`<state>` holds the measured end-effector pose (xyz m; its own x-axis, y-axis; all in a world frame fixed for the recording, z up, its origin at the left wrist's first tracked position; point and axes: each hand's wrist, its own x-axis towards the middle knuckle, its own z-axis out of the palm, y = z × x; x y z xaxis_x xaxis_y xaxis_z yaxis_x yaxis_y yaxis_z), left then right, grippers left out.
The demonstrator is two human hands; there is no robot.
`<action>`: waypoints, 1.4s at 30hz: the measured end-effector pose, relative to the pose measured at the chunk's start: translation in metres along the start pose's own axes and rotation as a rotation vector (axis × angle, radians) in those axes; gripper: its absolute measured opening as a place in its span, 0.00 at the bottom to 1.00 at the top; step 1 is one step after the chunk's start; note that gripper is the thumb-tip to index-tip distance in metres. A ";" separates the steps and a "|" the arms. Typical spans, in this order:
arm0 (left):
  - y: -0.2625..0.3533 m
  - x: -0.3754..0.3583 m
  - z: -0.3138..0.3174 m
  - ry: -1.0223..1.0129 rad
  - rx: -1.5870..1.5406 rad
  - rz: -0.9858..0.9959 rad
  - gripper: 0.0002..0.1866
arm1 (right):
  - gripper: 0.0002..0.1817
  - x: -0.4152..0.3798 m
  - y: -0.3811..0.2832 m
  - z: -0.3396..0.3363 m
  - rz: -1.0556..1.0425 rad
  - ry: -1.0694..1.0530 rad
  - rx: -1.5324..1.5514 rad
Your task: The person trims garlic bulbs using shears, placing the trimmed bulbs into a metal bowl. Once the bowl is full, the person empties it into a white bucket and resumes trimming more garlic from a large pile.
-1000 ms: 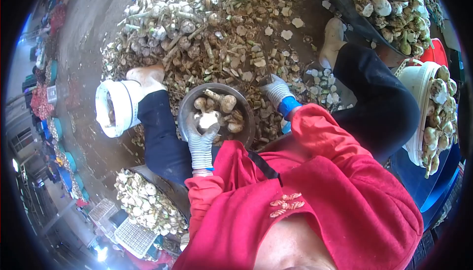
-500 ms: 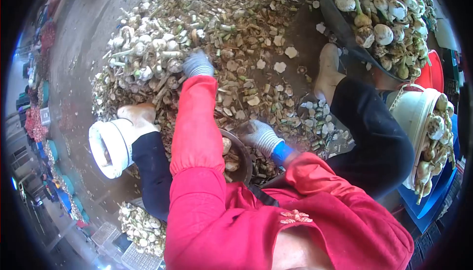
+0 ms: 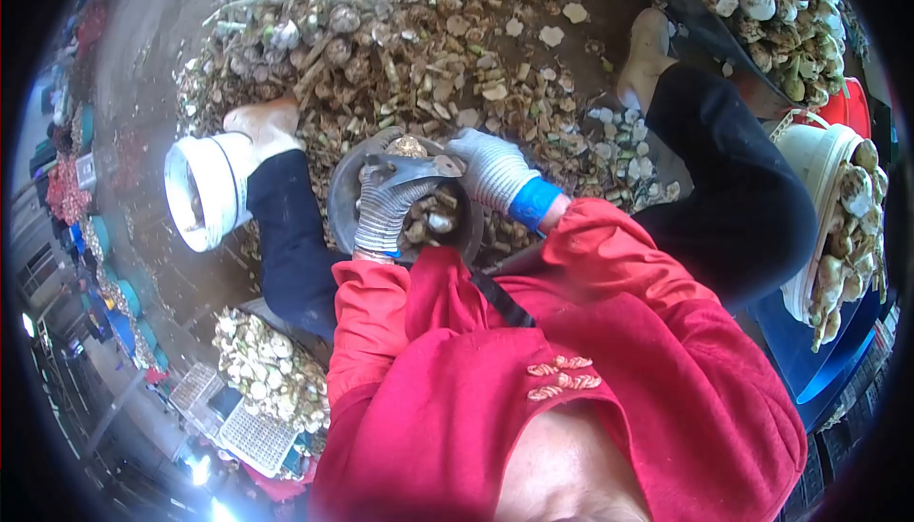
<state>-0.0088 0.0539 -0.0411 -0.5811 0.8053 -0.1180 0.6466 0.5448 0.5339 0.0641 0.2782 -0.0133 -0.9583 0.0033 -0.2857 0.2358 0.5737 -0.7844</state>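
Observation:
In front of me, a round metal bowl (image 3: 345, 177) holds several pieces of garlic. My left hand (image 3: 383, 210), in a striped glove, is closed over the bowl. A garlic bulb (image 3: 407, 147) shows at its fingertips. Across the bowl, close to the bulb, lies a grey metal cutting tool (image 3: 419, 171) with a curved shape. My right hand (image 3: 492, 171), gloved with a blue cuff, is closed at the tool's right end. Its fingers hide part of the tool.
Beyond the bowl, a heap of garlic bulbs with stems (image 3: 286, 31) lies among cut stems and scraps (image 3: 447, 55). A white bucket (image 3: 195, 193) stands left by my foot. On the right are a garlic-filled white bucket (image 3: 809, 155) and more garlic bulbs (image 3: 757, 3). Behind left sits another garlic pile (image 3: 271, 370).
My left hand has drawn back from the heap to the bowl, now with a garlic bulb. My right hand has come to the bowl's far right rim with the metal tool showing. The view has shifted.

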 end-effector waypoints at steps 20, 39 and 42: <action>0.078 -0.021 -0.039 0.868 -1.279 -0.394 0.30 | 0.10 -0.007 0.029 0.015 0.028 0.253 0.223; 0.097 -0.019 -0.077 0.663 -1.810 -0.327 0.31 | 0.13 0.006 0.109 0.076 0.439 -0.015 0.516; 0.042 -0.054 -0.053 0.445 -0.692 -0.455 0.33 | 0.13 0.009 0.096 0.059 0.486 0.070 0.554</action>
<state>0.0234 0.0210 0.0324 -0.9336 0.3078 -0.1834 -0.0438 0.4101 0.9110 0.0873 0.2853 -0.1238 -0.7288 0.2144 -0.6503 0.6653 -0.0029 -0.7466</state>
